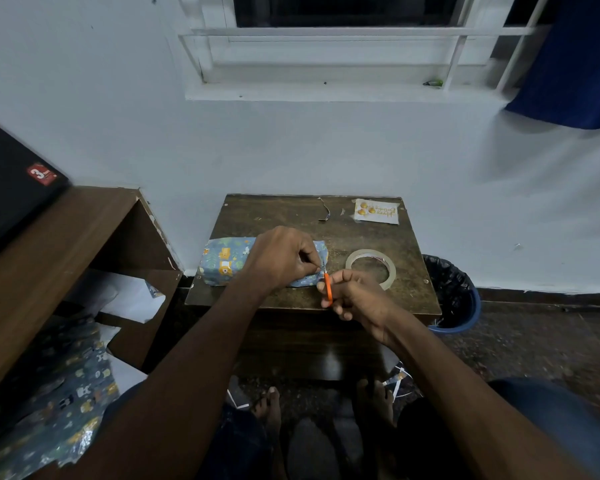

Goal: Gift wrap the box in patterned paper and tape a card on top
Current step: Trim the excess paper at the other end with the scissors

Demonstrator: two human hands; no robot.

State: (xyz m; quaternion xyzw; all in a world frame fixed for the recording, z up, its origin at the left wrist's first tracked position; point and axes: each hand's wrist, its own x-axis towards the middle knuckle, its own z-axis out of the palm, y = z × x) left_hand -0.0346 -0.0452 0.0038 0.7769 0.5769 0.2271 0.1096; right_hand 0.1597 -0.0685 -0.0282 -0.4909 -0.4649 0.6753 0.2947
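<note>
Trimming step: left hand (pixel 284 259) fingers pinch the wrapped box's (pixel 224 261) paper end; right hand (pixel 352 296) fingers grip orange scissors (pixel 327 287). Next, likely taping.

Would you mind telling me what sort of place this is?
Probably a room at home: a small wooden table against a painted wall, a barred window above, and a lined bin beside it.

On the table (pixel 243 213) the wrapped box (pixel 222 263) lay left, the tape roll (pixel 370 268) right, the card (pixel 376 211) behind it.
</note>
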